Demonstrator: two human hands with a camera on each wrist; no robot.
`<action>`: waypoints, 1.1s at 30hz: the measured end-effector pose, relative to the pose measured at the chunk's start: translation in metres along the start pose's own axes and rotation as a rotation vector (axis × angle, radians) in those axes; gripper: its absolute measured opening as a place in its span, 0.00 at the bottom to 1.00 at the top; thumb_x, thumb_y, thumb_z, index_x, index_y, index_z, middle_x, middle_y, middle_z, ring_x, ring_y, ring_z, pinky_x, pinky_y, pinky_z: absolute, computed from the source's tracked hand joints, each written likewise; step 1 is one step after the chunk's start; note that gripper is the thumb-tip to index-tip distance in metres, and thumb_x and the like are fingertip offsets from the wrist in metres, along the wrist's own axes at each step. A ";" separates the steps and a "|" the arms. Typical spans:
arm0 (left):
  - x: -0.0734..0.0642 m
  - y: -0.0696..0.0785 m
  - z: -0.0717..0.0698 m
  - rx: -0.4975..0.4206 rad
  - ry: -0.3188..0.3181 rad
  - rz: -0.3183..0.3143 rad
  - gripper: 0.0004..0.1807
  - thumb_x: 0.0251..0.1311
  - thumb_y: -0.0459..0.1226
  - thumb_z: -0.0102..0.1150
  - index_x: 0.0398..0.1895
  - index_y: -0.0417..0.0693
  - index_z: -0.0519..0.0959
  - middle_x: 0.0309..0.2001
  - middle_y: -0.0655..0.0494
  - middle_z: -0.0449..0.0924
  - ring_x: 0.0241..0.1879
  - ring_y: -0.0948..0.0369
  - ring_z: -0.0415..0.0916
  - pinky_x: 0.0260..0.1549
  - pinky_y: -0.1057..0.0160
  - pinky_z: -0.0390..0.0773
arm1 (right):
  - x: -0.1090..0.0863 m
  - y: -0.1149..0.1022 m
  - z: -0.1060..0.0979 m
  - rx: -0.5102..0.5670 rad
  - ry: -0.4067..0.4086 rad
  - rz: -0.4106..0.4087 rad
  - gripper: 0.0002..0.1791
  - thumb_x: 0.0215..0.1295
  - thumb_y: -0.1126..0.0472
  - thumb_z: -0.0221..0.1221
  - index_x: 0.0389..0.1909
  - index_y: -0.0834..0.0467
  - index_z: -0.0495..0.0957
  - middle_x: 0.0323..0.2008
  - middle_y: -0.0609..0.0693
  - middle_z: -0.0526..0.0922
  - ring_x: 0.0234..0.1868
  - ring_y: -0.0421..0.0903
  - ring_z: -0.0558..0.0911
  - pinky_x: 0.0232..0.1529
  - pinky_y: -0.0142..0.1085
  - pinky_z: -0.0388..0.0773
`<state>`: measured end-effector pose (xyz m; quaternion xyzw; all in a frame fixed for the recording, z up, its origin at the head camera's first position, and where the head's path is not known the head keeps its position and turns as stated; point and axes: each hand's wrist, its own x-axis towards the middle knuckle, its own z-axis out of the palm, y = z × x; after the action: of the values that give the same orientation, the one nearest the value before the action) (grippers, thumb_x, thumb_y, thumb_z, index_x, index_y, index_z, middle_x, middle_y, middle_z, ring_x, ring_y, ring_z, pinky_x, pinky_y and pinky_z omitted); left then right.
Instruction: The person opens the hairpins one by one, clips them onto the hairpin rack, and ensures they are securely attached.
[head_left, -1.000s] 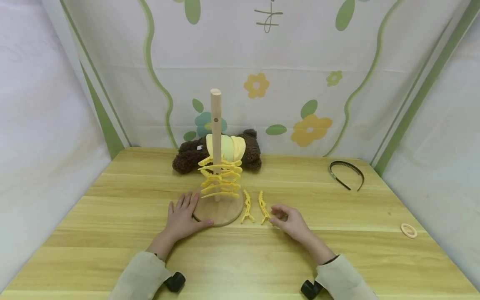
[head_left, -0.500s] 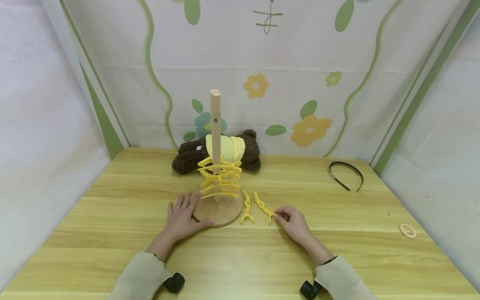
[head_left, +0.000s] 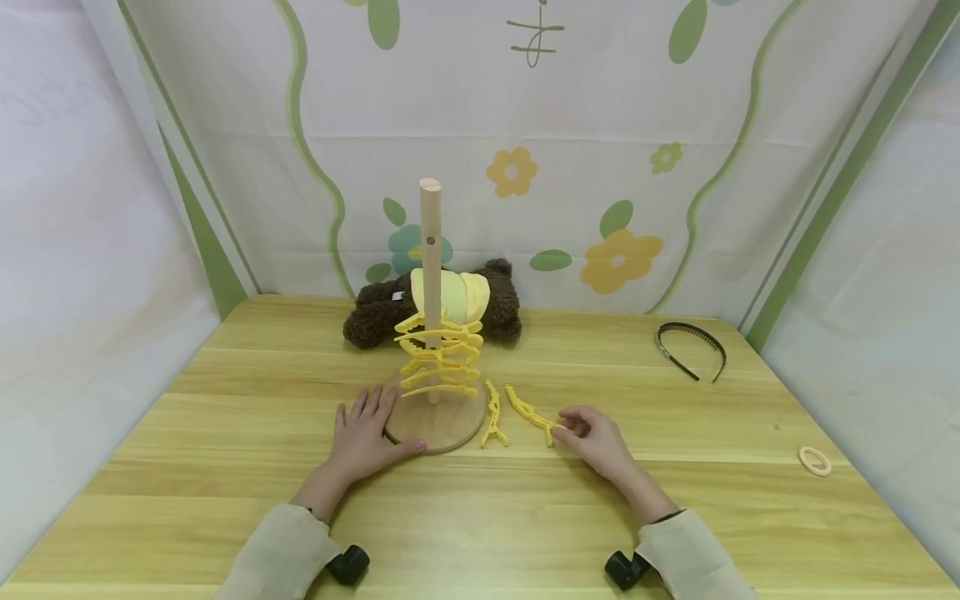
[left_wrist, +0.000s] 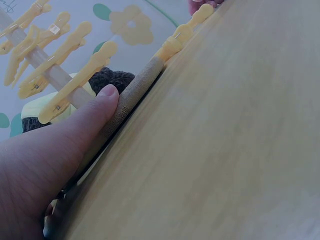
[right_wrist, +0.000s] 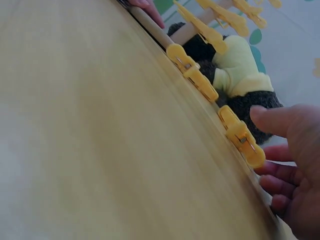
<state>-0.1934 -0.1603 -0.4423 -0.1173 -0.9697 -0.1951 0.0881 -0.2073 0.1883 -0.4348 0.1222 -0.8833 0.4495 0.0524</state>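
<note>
My left hand (head_left: 366, 437) rests against the left edge of a round wooden base (head_left: 435, 429), fingers spread and thumb along its front rim. From the base rises a wooden post (head_left: 431, 217) with several yellow hair clips (head_left: 440, 389) hanging in a stack on it. Just right of the base lies one loose yellow hair clip (head_left: 493, 415) on the table. A second loose hair clip (head_left: 528, 410) lies slanted beside it. Around this clip's near end is my right hand (head_left: 596, 442); in the right wrist view its thumb (right_wrist: 270, 117) and fingers stand apart by the clip (right_wrist: 242, 139).
Behind the post a dark brown plush bear (head_left: 502, 304) in a yellow top lies on its side. A black headband (head_left: 693, 327) is at the back right. Near the right table edge lies a pale ring (head_left: 815, 462). Fabric walls stand around the wooden table (head_left: 480, 525).
The right-hand loose clip has turned, its near end pulled right by my right hand. Half a second ago the fingers pinched that end; now they have parted. My left hand stays put.
</note>
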 end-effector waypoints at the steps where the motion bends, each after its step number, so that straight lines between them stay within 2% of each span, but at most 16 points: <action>1: 0.000 0.000 0.000 -0.002 0.001 -0.001 0.55 0.37 0.71 0.45 0.65 0.46 0.52 0.62 0.39 0.49 0.61 0.42 0.41 0.50 0.38 0.36 | 0.000 0.000 0.001 -0.025 -0.003 -0.012 0.21 0.47 0.57 0.65 0.40 0.65 0.75 0.31 0.51 0.75 0.29 0.44 0.71 0.28 0.33 0.70; 4: 0.000 0.000 0.000 -0.003 0.003 -0.002 0.55 0.37 0.71 0.45 0.65 0.46 0.52 0.62 0.39 0.49 0.61 0.42 0.41 0.50 0.38 0.36 | -0.001 -0.002 0.006 -0.128 -0.002 -0.049 0.28 0.42 0.50 0.66 0.42 0.65 0.74 0.34 0.51 0.74 0.32 0.44 0.71 0.32 0.37 0.69; 6: 0.000 -0.001 0.000 0.000 0.003 -0.002 0.55 0.37 0.71 0.45 0.65 0.46 0.52 0.62 0.39 0.49 0.61 0.42 0.42 0.50 0.38 0.36 | -0.002 -0.004 0.007 -0.190 0.018 -0.054 0.29 0.40 0.49 0.67 0.41 0.65 0.75 0.34 0.51 0.73 0.33 0.45 0.70 0.34 0.39 0.68; 9: 0.000 -0.001 0.000 0.003 0.005 -0.001 0.55 0.37 0.71 0.45 0.65 0.46 0.52 0.62 0.39 0.50 0.61 0.42 0.42 0.50 0.38 0.36 | -0.002 -0.005 0.008 -0.248 0.060 -0.049 0.27 0.41 0.51 0.67 0.39 0.65 0.75 0.33 0.52 0.73 0.35 0.47 0.71 0.36 0.42 0.68; 13: 0.000 0.000 0.000 0.001 0.008 0.001 0.55 0.37 0.71 0.45 0.65 0.46 0.52 0.62 0.39 0.50 0.61 0.42 0.42 0.50 0.38 0.37 | -0.002 -0.004 0.005 -0.269 0.093 -0.040 0.24 0.42 0.57 0.67 0.38 0.67 0.75 0.34 0.55 0.73 0.37 0.51 0.71 0.39 0.44 0.67; 19: 0.000 0.000 0.000 -0.002 0.010 0.002 0.55 0.37 0.71 0.45 0.65 0.46 0.53 0.62 0.39 0.50 0.61 0.42 0.42 0.50 0.38 0.37 | -0.001 -0.001 0.001 -0.255 0.092 -0.013 0.22 0.45 0.60 0.65 0.40 0.69 0.74 0.37 0.59 0.72 0.39 0.54 0.70 0.38 0.45 0.67; 25: 0.001 0.000 0.000 -0.002 0.008 0.004 0.55 0.37 0.70 0.46 0.65 0.45 0.52 0.62 0.38 0.50 0.61 0.42 0.42 0.50 0.37 0.37 | 0.001 0.001 -0.006 -0.146 0.071 0.023 0.20 0.48 0.66 0.62 0.43 0.69 0.71 0.37 0.59 0.75 0.37 0.53 0.75 0.37 0.43 0.72; 29: 0.000 0.001 -0.001 0.001 0.007 0.004 0.55 0.38 0.70 0.46 0.65 0.45 0.52 0.62 0.38 0.50 0.60 0.42 0.42 0.50 0.38 0.37 | 0.004 0.001 -0.016 -0.105 0.036 0.014 0.19 0.51 0.67 0.60 0.44 0.70 0.70 0.36 0.59 0.77 0.37 0.54 0.76 0.37 0.42 0.73; 33: 0.000 0.001 -0.001 0.003 0.003 0.003 0.55 0.38 0.70 0.46 0.65 0.45 0.52 0.62 0.38 0.49 0.61 0.42 0.42 0.50 0.38 0.37 | 0.007 -0.001 -0.031 -0.112 -0.010 0.007 0.20 0.54 0.68 0.57 0.48 0.71 0.68 0.37 0.60 0.76 0.37 0.54 0.76 0.37 0.42 0.73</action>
<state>-0.1930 -0.1598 -0.4410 -0.1184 -0.9697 -0.1936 0.0902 -0.2147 0.2116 -0.4144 0.1180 -0.9078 0.3989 0.0533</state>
